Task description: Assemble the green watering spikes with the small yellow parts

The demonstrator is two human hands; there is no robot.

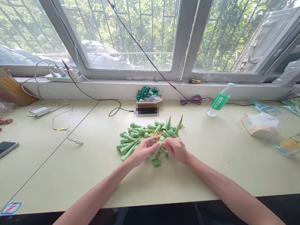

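Note:
A heap of light green plastic plant watering spikes (pixel 128 147) lies on the table in front of me, with cone-shaped bodies and ribbed caps. Over its near side, my left hand (pixel 143 152) is closed around one green watering spike (pixel 155 153), whose narrow end slants down toward me. My right hand (pixel 177 150) pinches the same spike near its wider end, fingertips against those of the left. Fingers hide part of it. Close below the hands rests a green piece with a round open end (pixel 157 163). Small yellowish pieces show among the spikes.
Behind the heap stands a small carton (pixel 149 104) with green wrapping. A water bottle (pixel 219 100), a tissue pack (pixel 258 125) and a clear cup (pixel 292 144) are on the right. At left are a phone (pixel 4 150), a white cable (pixel 53 120) and a cardboard box (pixel 11 87).

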